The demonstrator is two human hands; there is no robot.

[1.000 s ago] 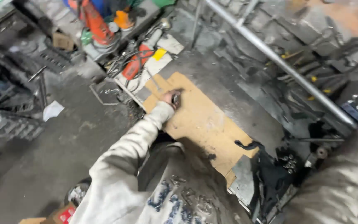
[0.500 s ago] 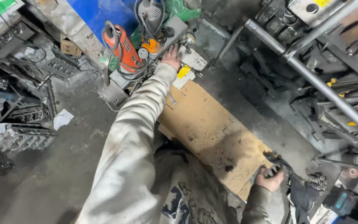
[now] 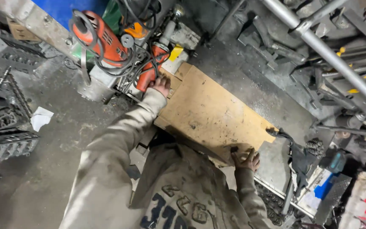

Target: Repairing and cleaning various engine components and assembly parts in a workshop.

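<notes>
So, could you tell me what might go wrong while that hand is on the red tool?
The left hand grips a red power tool wound in tangled cables; pulling could snag them and drag the orange tool down. The right hand braces on the cardboard sheet, which might slide.

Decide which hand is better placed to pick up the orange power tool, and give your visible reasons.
Left. The left hand already touches the orange power tool at the board's far end; the right hand rests flat on its near edge.
</notes>
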